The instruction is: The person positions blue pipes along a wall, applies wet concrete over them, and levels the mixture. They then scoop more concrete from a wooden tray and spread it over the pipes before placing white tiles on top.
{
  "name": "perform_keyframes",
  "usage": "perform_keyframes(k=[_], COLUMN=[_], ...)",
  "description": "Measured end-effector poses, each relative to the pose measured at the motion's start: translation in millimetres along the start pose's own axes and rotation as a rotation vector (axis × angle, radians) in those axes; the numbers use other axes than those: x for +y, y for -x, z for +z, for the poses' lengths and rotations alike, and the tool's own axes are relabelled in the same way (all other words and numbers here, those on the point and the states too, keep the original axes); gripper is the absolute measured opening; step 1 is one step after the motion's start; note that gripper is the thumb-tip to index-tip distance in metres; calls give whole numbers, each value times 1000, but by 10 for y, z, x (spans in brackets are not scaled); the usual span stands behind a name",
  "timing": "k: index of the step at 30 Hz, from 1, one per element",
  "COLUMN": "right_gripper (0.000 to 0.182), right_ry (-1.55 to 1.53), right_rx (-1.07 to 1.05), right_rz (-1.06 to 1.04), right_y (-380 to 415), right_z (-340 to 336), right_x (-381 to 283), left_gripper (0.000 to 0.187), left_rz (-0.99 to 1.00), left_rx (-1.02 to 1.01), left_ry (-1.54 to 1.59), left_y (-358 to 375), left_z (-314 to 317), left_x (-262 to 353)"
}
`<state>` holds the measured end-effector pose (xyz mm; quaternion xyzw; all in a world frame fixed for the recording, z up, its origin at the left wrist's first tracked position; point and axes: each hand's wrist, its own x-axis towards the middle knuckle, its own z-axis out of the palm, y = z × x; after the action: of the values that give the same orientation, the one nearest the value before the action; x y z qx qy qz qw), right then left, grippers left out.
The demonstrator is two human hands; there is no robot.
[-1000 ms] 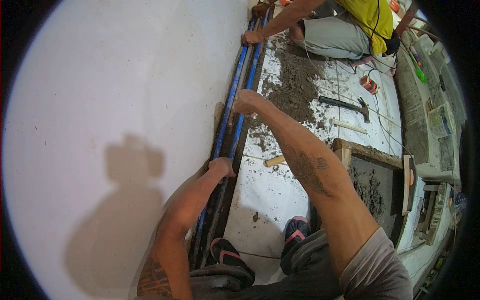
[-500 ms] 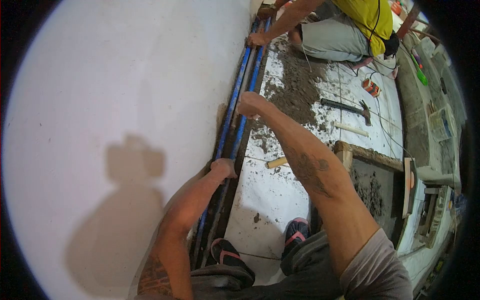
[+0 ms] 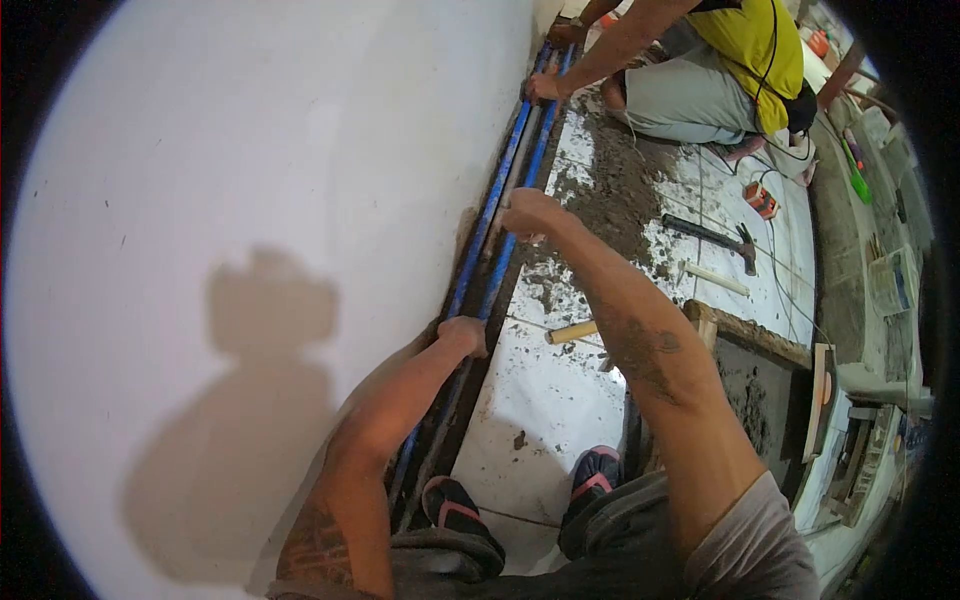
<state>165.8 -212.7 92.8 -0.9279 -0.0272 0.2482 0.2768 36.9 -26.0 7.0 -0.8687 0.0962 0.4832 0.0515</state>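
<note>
Worker's R hand [image 3: 532, 213] is curling over the blue pipes [image 3: 541, 150], which are lying along the white wall [image 3: 300, 150]; the L hand [image 3: 465, 335] is curling over them lower down. Fingers are mostly hiding, so whether either is gripping, can't tell. Uneven pressing vs. the co-worker's hand [image 3: 545, 86] up top is prob. risking a skewed run; loose dirt [image 3: 625, 190] slipping under is poss. propping it. Vs. 1 sec. ago, pipes are showing slightly farther R in view; both hands are keeping approx. the same spots.
</note>
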Motion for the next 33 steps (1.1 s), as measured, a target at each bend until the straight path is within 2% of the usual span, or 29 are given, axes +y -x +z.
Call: perform_keyframes(k=[13,19,22,25,28,31,33], right_gripper=[38,43,41,42,23,21,21], right_ry=[-48,57,56,-34,52,43,69], right_rx=[7,-6,-14,17,-15,-15,-44], right_rz=[30,-25,19,16,13,30,28], right_y=[21,65,56,173,113,127,103], right_z=[-11,-53,-48,-70,-76,-75,-86], right_x=[-24,-48,-70,-97,-99,-111,-103], left_gripper=[44,40,44,47,47,72,52], left_rz=[-31,42,-29,14,50,16,5], left_rx=[-34,34,-32,9,111,-84,-52], left_ry=[39,1,42,50,-42,10,40], left_y=[56,39,42,27,-18,-114,-82], left_z=[-35,5,-9,20,77,50,53], left_x=[31,-1,18,-19,-38,-52,-42])
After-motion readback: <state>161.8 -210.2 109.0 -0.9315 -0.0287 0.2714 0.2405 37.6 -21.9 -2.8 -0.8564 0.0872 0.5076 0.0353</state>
